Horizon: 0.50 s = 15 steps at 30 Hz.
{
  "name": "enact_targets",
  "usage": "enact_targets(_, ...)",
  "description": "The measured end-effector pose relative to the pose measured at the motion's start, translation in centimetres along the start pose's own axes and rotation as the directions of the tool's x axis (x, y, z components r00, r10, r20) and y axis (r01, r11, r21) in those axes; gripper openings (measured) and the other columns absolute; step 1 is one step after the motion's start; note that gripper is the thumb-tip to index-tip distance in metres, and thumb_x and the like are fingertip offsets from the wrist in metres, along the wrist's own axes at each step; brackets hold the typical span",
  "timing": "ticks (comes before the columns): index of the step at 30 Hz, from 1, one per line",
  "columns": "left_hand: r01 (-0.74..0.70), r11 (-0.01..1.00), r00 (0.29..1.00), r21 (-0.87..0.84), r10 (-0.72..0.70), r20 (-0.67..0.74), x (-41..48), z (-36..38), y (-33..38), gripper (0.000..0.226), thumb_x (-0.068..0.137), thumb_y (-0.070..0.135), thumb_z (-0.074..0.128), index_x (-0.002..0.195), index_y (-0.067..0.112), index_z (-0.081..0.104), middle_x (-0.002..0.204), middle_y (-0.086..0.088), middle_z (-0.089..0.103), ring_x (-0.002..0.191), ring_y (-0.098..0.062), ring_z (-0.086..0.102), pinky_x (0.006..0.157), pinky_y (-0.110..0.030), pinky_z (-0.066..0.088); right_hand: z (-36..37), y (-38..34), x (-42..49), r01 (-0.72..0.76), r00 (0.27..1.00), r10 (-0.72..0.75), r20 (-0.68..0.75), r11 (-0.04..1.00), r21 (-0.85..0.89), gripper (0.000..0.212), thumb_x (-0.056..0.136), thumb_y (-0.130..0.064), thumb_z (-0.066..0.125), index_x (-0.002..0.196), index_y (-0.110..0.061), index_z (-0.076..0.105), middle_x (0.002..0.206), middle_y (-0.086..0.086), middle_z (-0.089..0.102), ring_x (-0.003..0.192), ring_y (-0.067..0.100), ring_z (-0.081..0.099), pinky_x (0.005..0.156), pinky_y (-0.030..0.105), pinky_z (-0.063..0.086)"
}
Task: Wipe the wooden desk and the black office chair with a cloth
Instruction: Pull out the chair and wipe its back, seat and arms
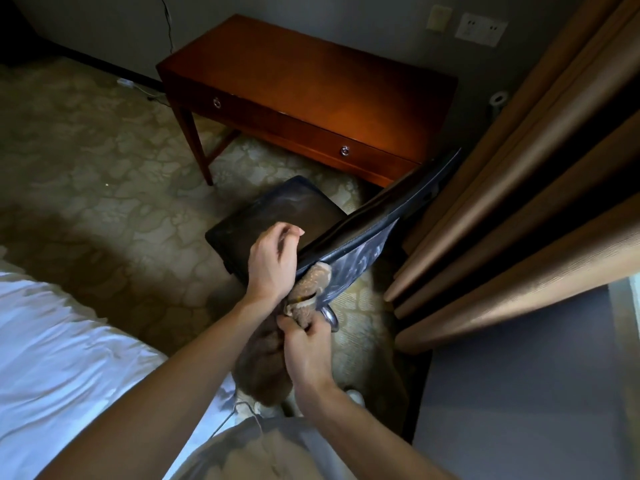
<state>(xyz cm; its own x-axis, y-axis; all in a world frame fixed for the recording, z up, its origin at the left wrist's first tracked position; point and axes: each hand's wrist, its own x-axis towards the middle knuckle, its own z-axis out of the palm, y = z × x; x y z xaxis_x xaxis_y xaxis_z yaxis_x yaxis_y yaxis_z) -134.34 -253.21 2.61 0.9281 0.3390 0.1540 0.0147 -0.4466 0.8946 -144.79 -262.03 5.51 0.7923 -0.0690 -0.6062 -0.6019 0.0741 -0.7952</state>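
The black office chair stands in front of me, its seat (277, 209) toward the desk and its backrest (381, 216) tilted up to the right. My right hand (304, 344) grips a tan cloth (313, 282) and holds it against the lower left corner of the backrest's rear face, which shows pale streaks. More of the cloth hangs in shadow below my hands. My left hand (273, 258) hovers at the backrest's left edge with its fingers curled and nothing visible in them. The wooden desk (311, 81) with two ring-pull drawers stands beyond the chair against the wall.
A bed with white sheets (69, 341) fills the lower left. Heavy brown curtains (519, 202) hang close on the right of the chair. Patterned carpet (86, 161) lies to the left, with a cable and plug (128, 83) by the wall.
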Motion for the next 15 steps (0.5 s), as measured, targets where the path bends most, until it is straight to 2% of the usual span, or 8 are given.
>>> enact_targets(2,0.083,0.996,0.996,-0.016,-0.082,0.036,0.1,0.0,-0.1,0.034,0.095,0.041,0.043,0.096,0.027,0.074,0.100,0.016,0.072,0.097,0.003,0.062,0.093,-0.025,0.046,-1.9,-0.7,0.3,-0.091,0.995,0.088,0.041,0.991,0.095,0.019,0.083,-0.001,0.065,0.081,-0.017,0.075,0.080,0.013,0.076,0.078,0.030,0.074,0.071,0.038,0.060)
enact_targets(4,0.114,0.993,0.993,-0.017,-0.113,0.019,-0.2,-0.2,0.1,0.031,0.099,0.040,0.045,0.098,0.029,0.073,0.099,0.018,0.072,0.097,0.008,0.062,0.090,-0.023,0.048,-4.3,-1.9,0.9,-0.143,0.989,0.148,-0.010,0.970,0.198,0.015,0.081,0.002,0.063,0.088,-0.006,0.073,0.081,0.017,0.075,0.080,0.033,0.072,0.075,0.041,0.060)
enact_targets(6,0.115,0.993,0.993,-0.007,-0.115,0.004,-0.7,-0.3,0.8,0.031,0.103,0.041,0.044,0.102,0.029,0.073,0.099,0.017,0.071,0.096,0.007,0.062,0.084,-0.018,0.047,-7.0,-3.2,2.0,-0.130,0.981,0.162,-0.106,0.956,0.262,0.021,0.081,-0.001,0.063,0.100,0.000,0.070,0.095,0.023,0.075,0.094,0.039,0.071,0.091,0.054,0.058)
enact_targets(8,0.090,0.996,0.996,0.018,-0.089,-0.014,-1.2,0.1,1.9,0.030,0.103,0.042,0.046,0.104,0.027,0.072,0.095,0.013,0.071,0.093,0.004,0.063,0.078,-0.015,0.046,-9.6,-4.7,3.2,-0.080,0.975,0.139,-0.172,0.947,0.312,0.025,0.084,-0.002,0.062,0.108,0.003,0.068,0.107,0.030,0.072,0.102,0.045,0.069,0.095,0.062,0.055)
enact_targets(9,0.067,0.997,0.998,0.044,-0.066,-0.024,-1.3,0.5,2.6,0.029,0.104,0.041,0.047,0.104,0.026,0.072,0.093,0.011,0.070,0.090,0.001,0.062,0.076,-0.015,0.046,-10.8,-5.5,3.9,-0.054,0.975,0.121,-0.188,0.943,0.329,0.021,0.086,-0.002,0.062,0.106,0.001,0.069,0.107,0.029,0.072,0.101,0.045,0.070,0.094,0.062,0.055)
enact_targets(11,0.032,0.993,0.999,0.111,-0.028,-0.037,-1.3,1.5,3.9,0.026,0.105,0.039,0.049,0.106,0.024,0.071,0.090,0.009,0.068,0.086,-0.003,0.062,0.073,-0.018,0.046,-13.0,-6.4,5.5,-0.016,0.973,0.090,-0.214,0.946,0.323,0.013,0.089,-0.002,0.061,0.096,-0.009,0.069,0.096,0.021,0.073,0.089,0.038,0.070,0.089,0.053,0.059)
enact_targets(14,0.025,0.947,0.998,0.321,-0.003,-0.067,-1.5,2.8,4.3,0.029,0.107,0.040,0.046,0.112,0.024,0.069,0.100,0.013,0.066,0.092,-0.003,0.056,0.071,-0.018,0.038,-15.8,-6.9,8.5,0.051,0.964,0.023,-0.267,0.961,0.270,0.014,0.090,-0.003,0.062,0.089,-0.016,0.068,0.081,0.010,0.068,0.070,0.026,0.065,0.062,0.030,0.057)
enact_targets(15,0.027,0.921,0.996,0.388,0.009,-0.090,-1.7,2.9,4.1,0.030,0.107,0.041,0.046,0.114,0.024,0.069,0.101,0.015,0.064,0.094,-0.002,0.053,0.070,-0.019,0.036,-16.4,-7.0,9.6,0.064,0.960,0.012,-0.279,0.963,0.261,0.014,0.090,-0.004,0.062,0.089,-0.017,0.068,0.081,0.009,0.068,0.069,0.025,0.065,0.059,0.027,0.055)
